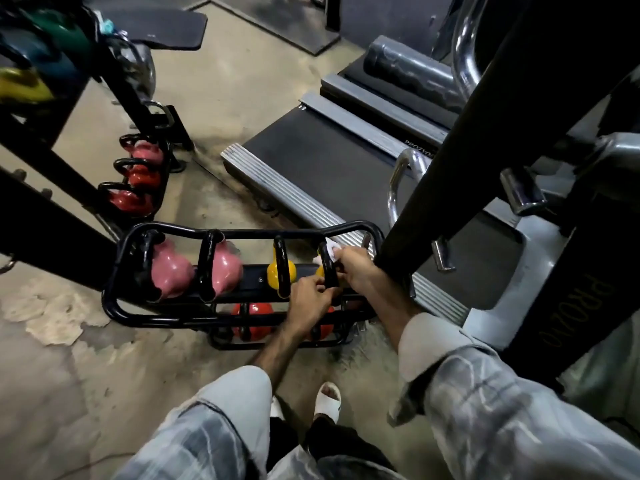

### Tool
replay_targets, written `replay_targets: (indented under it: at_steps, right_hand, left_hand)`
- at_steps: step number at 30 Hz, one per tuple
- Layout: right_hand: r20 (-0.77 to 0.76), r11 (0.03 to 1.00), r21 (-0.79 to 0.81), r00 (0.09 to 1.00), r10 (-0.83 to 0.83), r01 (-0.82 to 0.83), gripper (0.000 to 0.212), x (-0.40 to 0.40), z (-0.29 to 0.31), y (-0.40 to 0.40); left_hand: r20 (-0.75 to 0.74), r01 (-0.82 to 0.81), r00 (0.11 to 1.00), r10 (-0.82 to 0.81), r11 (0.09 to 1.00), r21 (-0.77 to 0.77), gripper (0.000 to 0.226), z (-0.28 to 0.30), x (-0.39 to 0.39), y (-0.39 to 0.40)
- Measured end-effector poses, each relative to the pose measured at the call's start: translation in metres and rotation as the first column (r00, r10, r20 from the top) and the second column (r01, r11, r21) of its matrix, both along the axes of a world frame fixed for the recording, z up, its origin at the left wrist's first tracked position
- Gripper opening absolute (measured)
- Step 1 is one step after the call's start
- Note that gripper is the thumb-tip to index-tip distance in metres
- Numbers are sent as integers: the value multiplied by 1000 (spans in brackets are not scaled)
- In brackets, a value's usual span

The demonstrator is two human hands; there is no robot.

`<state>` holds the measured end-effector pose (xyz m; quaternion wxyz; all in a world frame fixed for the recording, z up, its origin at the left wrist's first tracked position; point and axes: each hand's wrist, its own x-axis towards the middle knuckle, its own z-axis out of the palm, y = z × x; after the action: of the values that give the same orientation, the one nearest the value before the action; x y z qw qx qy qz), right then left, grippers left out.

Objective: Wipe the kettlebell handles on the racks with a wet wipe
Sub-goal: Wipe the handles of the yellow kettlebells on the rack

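Note:
A black tubular rack point(114, 299) on the floor holds two pink kettlebells point(169, 271) and two yellow kettlebells point(275, 271) on top, with red ones point(254, 315) below. The rightmost yellow kettlebell's black handle point(327, 263) is between my hands. My left hand point(310, 294) grips the near end of that handle. My right hand point(355, 268) holds a white wet wipe point(331, 249) pressed against the handle's far end. The kettlebell's body is mostly hidden by my hands.
A second rack point(162, 174) with red and pink kettlebells stands at the left, below a taller rack with green, blue and yellow weights. Treadmills point(329, 161) lie right behind the rack. A thick black post point(467, 140) rises close to my right arm. Cracked concrete floor lies at the left.

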<state>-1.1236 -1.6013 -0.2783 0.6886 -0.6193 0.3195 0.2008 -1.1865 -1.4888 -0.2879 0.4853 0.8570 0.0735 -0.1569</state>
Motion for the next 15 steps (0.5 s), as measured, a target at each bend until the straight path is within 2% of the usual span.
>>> replay_targets:
  at_steps: [5, 8, 11, 15]
  right_hand:
    - [-52, 999, -20, 998, 25, -26, 25, -16, -1, -5]
    - [-94, 997, -14, 993, 68, -70, 32, -23, -6, -7]
    - [-89, 999, -38, 996, 22, -26, 17, -7, -2, -3]
    - [-74, 999, -48, 997, 6, -10, 18, 2, -1, -2]
  left_hand:
    - [7, -6, 1000, 6, 1000, 7, 24, 4, -2, -2]
    - [9, 5, 1000, -5, 1000, -11, 23, 3, -1, -3]
    - [18, -20, 1000, 20, 999, 30, 20, 9, -2, -5]
    - [57, -32, 998, 28, 997, 70, 19, 18, -5, -7]
